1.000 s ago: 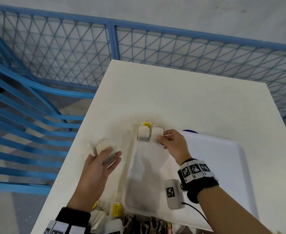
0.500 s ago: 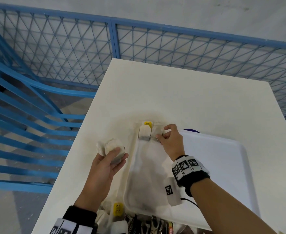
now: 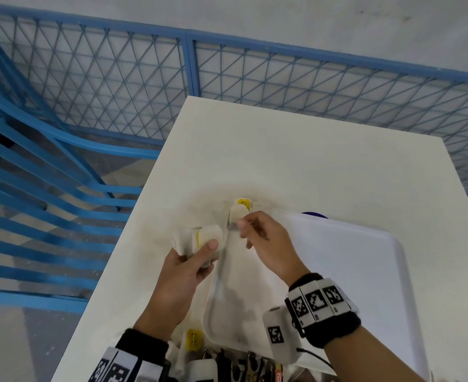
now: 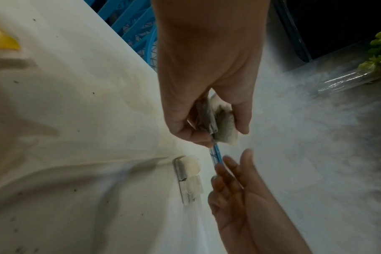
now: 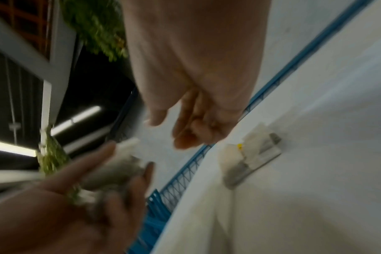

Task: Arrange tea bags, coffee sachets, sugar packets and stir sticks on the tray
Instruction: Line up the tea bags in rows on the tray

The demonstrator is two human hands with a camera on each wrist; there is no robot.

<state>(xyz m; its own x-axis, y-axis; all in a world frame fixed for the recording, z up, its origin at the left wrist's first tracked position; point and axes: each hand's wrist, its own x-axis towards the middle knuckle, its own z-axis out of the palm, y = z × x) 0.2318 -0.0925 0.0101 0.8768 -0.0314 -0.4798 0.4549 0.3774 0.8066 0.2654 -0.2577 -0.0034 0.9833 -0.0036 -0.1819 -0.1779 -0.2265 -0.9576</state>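
My left hand grips a small bunch of white tea bags just left of the white tray; the left wrist view shows the tea bags pinched between thumb and fingers. Two tea bags with a yellow tag lie side by side in the tray's far left corner, and show in the right wrist view as tea bags. My right hand hovers blurred between them and the bunch, fingers loose and holding nothing. Its fingers stretch out toward the bunch.
The white table ends close on the left, with blue mesh fencing beyond. A pile of dark sachets and packets and a yellow-tagged tea bag lie at the near edge. A blue object peeks from behind the tray.
My right hand let go of the tea bag in the tray corner and drew back toward my left hand. The left hand brought its bunch rightward, closer to the tray.
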